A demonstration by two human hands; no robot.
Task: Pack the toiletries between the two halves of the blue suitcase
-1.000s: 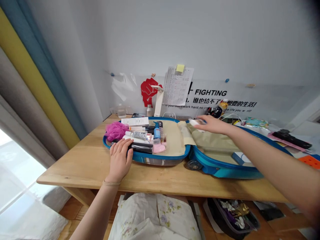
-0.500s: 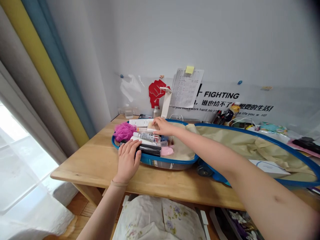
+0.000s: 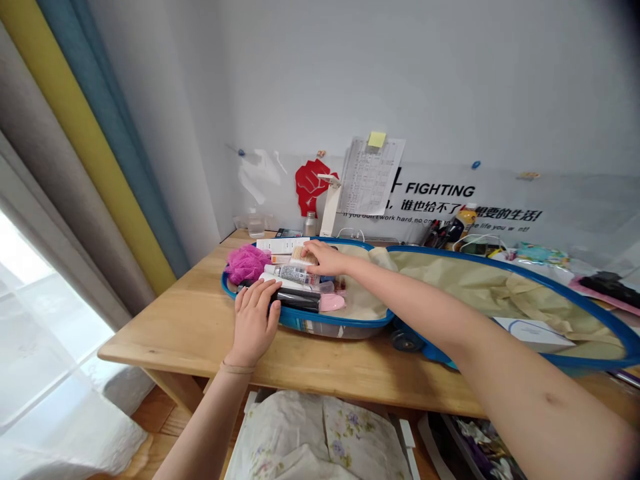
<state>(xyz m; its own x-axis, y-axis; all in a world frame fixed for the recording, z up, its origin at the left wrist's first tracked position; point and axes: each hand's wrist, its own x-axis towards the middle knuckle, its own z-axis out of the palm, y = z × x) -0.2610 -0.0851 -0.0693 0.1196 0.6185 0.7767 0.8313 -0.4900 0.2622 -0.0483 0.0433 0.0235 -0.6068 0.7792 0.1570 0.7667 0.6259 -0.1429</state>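
Free beige lining point(image 3: 363, 303) lies right of toiletries point(image 3: 293, 275).

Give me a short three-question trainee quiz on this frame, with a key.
1. True or false: the left hand rests on a black tube inside the open blue suitcase.
2. What does the right hand touch? A) comb B) charging cable C) yellow sticky note
3. What colour is the bath puff in the suitcase?

Key: 1 true; 2 A; 3 pink.
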